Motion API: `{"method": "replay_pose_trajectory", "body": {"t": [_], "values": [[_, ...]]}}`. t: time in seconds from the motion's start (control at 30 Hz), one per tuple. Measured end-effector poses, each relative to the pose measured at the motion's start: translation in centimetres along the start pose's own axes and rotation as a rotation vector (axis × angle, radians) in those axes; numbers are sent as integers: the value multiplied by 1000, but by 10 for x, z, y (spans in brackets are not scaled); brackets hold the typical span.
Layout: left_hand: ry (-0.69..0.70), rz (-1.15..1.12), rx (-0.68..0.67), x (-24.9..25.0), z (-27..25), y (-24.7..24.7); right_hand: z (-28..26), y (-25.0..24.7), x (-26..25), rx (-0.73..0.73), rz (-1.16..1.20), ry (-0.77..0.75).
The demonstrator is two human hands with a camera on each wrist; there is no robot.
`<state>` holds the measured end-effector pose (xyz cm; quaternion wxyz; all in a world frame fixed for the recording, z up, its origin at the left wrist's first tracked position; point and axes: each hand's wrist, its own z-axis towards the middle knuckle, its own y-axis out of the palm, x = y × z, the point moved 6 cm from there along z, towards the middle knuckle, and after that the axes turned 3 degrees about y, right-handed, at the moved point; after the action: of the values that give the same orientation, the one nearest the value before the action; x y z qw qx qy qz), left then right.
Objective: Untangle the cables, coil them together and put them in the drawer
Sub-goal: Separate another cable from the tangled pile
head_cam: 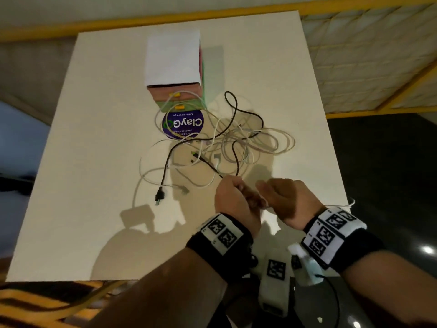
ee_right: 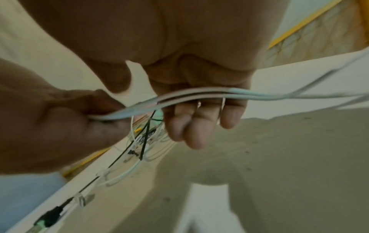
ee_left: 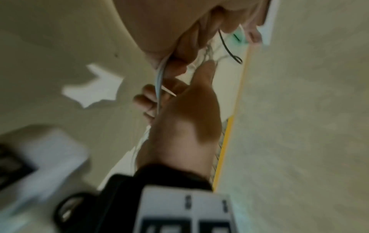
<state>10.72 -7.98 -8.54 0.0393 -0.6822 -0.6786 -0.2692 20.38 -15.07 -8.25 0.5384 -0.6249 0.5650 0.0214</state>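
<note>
A loose tangle of white cables [head_cam: 236,140] and one black cable [head_cam: 233,129] lies spread across the middle of a white table [head_cam: 94,162], still crossed over one another in many loops. The black cable's plug [head_cam: 159,196] rests apart from the heap, toward the table's left side. One white strand lies draped over the front of a small drawer unit [head_cam: 177,91] at the far side of the table; its pink and green drawers with yellow handles look closed.

At the near edge, the left hand [head_cam: 233,200] has its fingers curled round a few gathered strands, white and black. Just beside it, the right hand [head_cam: 283,200] has the white strands [ee_right: 199,94] running across its curled fingers [ee_right: 191,126], with the thumb [ee_right: 117,77] near them; whether it pinches them firmly cannot be told. The white strands trail off the table edge to the right.

The work seems to be at an early stage: a few strands are collected, most of the heap is still knotted, no coil is formed, and nothing is in a drawer. A round purple sticker [head_cam: 183,125] sits in front of the unit.
</note>
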Motion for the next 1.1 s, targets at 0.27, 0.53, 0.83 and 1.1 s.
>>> {"method": "replay_pose_trajectory", "body": {"t": [0.27,0.53,0.83,1.1], "values": [[-2,-17,104,21,20,-48,64,35,-44,11,-179,159],[17,56,80,21,31,-41,53,8,-47,76,311,194],[71,85,2,28,47,-13,23,-9,-37,18,475,132],[117,195,27,27,39,-13,18,-20,-23,184,267,181]]}}
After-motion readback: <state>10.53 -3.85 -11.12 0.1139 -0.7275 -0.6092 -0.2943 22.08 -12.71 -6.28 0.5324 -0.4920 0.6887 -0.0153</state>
